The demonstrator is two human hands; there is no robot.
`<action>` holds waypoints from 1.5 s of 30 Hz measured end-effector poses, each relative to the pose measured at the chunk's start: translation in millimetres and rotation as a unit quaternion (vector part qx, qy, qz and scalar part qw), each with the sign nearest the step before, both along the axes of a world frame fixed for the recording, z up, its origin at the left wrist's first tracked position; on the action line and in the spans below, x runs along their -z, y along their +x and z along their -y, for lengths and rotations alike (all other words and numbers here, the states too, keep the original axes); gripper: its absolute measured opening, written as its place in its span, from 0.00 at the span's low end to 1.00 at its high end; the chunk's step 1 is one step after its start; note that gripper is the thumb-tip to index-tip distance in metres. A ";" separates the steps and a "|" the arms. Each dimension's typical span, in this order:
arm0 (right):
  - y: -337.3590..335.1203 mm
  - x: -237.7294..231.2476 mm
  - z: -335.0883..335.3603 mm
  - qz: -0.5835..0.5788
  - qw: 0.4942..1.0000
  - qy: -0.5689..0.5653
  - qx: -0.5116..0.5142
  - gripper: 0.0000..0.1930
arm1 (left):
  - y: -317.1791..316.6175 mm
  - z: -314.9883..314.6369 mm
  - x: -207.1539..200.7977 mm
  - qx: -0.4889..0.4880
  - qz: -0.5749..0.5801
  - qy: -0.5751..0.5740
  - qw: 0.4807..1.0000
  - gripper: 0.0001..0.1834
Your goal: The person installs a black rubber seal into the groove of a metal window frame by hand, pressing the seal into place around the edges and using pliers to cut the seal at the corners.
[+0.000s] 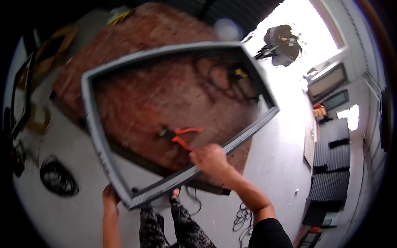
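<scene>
A grey rectangular frame (94, 124) with printed film on its bars is tilted over a reddish-brown worktable. My left hand (110, 197) grips its near left corner; most of those fingers are behind the bar. Partway along the near bar, my right hand (211, 160) is closed over the frame. Pliers with orange handles (180, 139) show through the frame's opening, handles spread. One handle reaches my right fingertips, and I cannot tell whether it touches them.
Beneath the frame is the worktable (165, 22), with a dark cable and a yellow-black tool (241, 74) on it. A coiled black cable (58, 177) lies on the floor at left, a loose cord (243, 219) at right. Stacked dark ribbed panels (333, 161) stand along the right wall.
</scene>
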State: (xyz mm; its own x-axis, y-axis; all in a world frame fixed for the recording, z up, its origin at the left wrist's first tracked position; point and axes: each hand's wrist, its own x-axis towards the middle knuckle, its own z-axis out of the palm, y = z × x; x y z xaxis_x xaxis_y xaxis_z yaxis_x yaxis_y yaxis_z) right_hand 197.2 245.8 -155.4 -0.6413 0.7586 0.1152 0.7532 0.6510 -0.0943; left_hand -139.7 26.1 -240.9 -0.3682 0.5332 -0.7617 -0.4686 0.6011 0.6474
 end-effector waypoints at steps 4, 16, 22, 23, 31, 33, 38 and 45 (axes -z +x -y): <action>12.2 -0.2 9.1 -0.053 0.996 -0.057 0.033 0.17 | 13.1 6.2 14.2 0.005 0.051 0.012 0.999 0.21; -40.9 28.6 -27.7 0.076 0.985 -0.094 0.120 0.41 | 87.2 119.7 39.7 0.195 0.107 0.106 0.969 0.16; -33.9 28.9 -28.7 0.106 0.980 -0.091 0.141 0.34 | 107.0 118.0 125.6 0.071 0.137 -0.140 0.978 0.13; -30.7 31.2 -30.8 0.107 0.980 -0.089 0.140 0.34 | 84.6 82.8 120.4 0.017 0.037 -0.191 0.981 0.14; -40.1 36.6 -34.1 0.100 0.984 -0.093 0.116 0.33 | -119.1 -144.0 -41.8 0.144 -0.641 0.393 0.644 0.08; -45.8 32.8 -33.4 0.102 0.980 -0.101 0.138 0.33 | -106.8 -128.2 -59.9 0.198 -0.707 0.395 0.552 0.07; -41.2 28.6 -30.9 0.099 0.981 -0.093 0.137 0.33 | -112.1 4.6 29.6 0.349 -0.580 0.134 0.724 0.03; -52.5 31.5 -25.1 0.103 0.980 -0.095 0.138 0.32 | -21.7 138.6 36.8 0.379 0.023 0.023 0.925 0.22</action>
State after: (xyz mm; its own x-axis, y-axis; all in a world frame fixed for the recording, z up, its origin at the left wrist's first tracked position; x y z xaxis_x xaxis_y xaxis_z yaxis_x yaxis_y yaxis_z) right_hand 144.7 270.8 -186.8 -0.4034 0.9016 -0.1562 0.9140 0.4052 -0.0220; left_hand -161.5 -112.5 -277.7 0.1581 0.6568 -0.7373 0.0485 0.7406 0.6702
